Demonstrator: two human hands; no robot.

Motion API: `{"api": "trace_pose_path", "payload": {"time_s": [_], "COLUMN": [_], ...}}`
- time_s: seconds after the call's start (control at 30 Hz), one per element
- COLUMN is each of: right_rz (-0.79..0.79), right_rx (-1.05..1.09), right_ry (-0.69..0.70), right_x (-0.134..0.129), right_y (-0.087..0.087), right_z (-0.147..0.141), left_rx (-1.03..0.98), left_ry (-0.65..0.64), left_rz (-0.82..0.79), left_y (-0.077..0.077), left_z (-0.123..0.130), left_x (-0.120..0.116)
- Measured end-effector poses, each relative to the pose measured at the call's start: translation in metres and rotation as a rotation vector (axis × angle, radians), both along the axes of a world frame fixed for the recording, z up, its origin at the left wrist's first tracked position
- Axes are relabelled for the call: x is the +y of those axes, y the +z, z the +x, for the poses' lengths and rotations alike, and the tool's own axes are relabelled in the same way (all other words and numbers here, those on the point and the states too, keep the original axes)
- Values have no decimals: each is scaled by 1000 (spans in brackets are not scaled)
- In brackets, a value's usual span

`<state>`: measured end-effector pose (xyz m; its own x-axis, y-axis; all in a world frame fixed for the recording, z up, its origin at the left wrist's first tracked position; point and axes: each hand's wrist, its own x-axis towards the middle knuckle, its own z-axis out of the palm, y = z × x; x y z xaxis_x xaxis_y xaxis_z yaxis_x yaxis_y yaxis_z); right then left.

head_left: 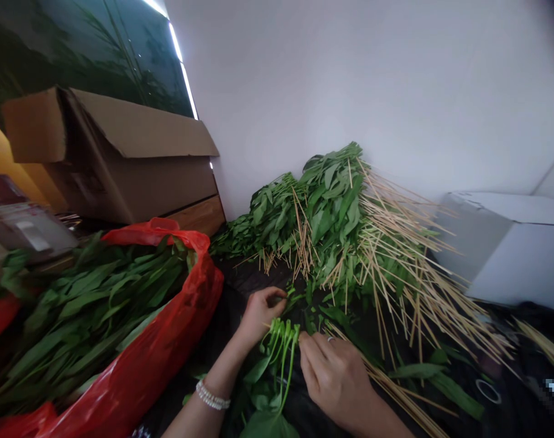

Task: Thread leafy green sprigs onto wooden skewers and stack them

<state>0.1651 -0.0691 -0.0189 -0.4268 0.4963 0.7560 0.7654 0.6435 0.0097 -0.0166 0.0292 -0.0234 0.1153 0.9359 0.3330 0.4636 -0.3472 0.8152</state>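
Note:
My right hand (pixel 334 371) is closed in a pinch around the end of a bamboo skewer, mostly hidden behind the fingers. Several leaf stems (pixel 283 334) are threaded side by side on that skewer, folded at the top, and their green leaves (pixel 265 423) hang below. My left hand (pixel 261 313), with a beaded bracelet at the wrist, is curled just above the skewer's other end. Its thumb and forefinger close together beside small green stem pieces (pixel 295 299); what they pinch is unclear. Loose bamboo skewers (pixel 395 389) lie under and beside my right forearm.
A red plastic bag (pixel 199 292) full of long leaves (pixel 89 304) stands at left, before an open cardboard box (pixel 144 182). Skewered leaf bundles (pixel 335 201) are heaped against the wall, their bare sticks (pixel 408 267) jutting right. A white box (pixel 523 255) stands at far right.

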Motion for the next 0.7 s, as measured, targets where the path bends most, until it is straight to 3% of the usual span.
{"api": "trace_pose_path", "payload": {"time_s": [0.1, 0.23, 0.47, 0.7], "right_rz": [-41, -63, -95, -98], "right_rx": [58, 126, 168, 188], "right_ry": [-79, -156, -213, -195], "right_x": [5, 13, 18, 18], "right_y": [-3, -6, -5, -5], "right_z": [4, 10, 14, 14], "left_rx": [-292, -458, -485, -470], "left_ry": [-22, -117, -206, -79], "left_rz": [-135, -255, -299, -186], "left_y": [10, 20, 26, 26], "left_z": [-1, 1, 3, 0], "left_x": [-4, -12, -19, -15]}}
